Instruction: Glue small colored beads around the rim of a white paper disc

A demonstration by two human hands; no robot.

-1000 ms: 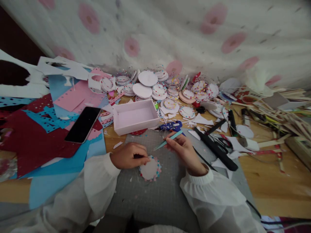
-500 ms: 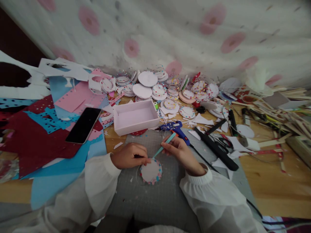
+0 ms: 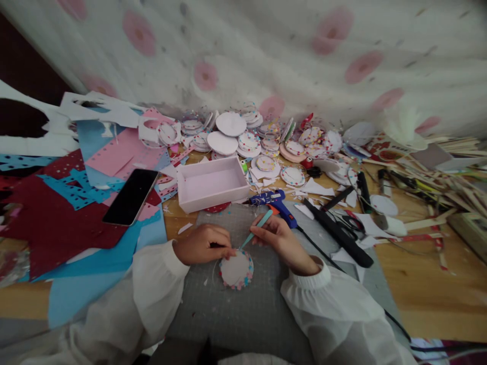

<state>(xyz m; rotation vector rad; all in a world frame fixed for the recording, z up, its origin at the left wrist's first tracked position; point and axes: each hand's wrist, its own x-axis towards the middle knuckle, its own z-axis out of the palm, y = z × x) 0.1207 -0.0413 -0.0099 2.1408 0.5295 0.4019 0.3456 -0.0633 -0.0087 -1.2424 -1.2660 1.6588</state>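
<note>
Beyond your hands hangs a pale curtain (image 3: 243,45) with pink flowers; beneath them, a grey mat (image 3: 262,314) covers part of the wooden table (image 3: 437,299). Your left hand (image 3: 207,244) is curled, fingertips at the rim of the white disc (image 3: 236,271); whether they pinch it, I cannot tell. Your right hand (image 3: 281,238) is closed on the tweezers (image 3: 261,224), whose tip, apart from the disc one second ago, now reaches its rim.

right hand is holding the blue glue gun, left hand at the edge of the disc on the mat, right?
No: the right hand holds a teal tool; the blue glue gun lies beyond it, as the head view shows. The left hand is at the edge of the disc.
</note>
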